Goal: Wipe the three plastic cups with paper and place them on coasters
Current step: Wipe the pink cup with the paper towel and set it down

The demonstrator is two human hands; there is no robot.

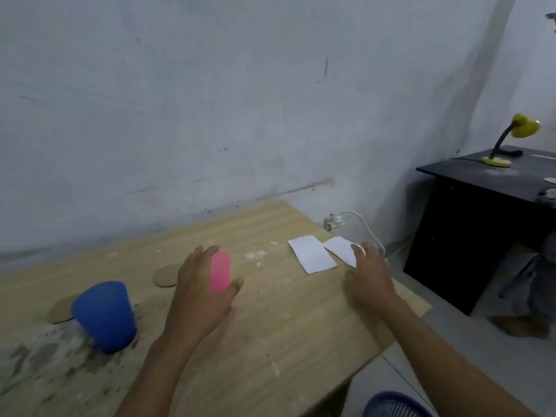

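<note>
A pink plastic cup (220,272) stands on the wooden table (270,326), with my left hand (201,293) wrapped round it, fingers behind and thumb in front. To the left a blue cup (103,314) sits upside down. Two round cardboard coasters lie flat: one (165,276) just left of the pink cup, another (60,310) partly hidden behind the blue cup. Two white paper pieces lie at the right; my right hand (368,278) rests its fingertips on the nearer-edge piece (341,249), beside the other piece (313,255). Only two cups are in view.
The table's right edge runs just past my right hand. A wall socket with a white cable (361,224) hangs beyond it. A black desk (487,188) with a yellow lamp (511,136) stands to the right. A blue basket (394,406) sits below.
</note>
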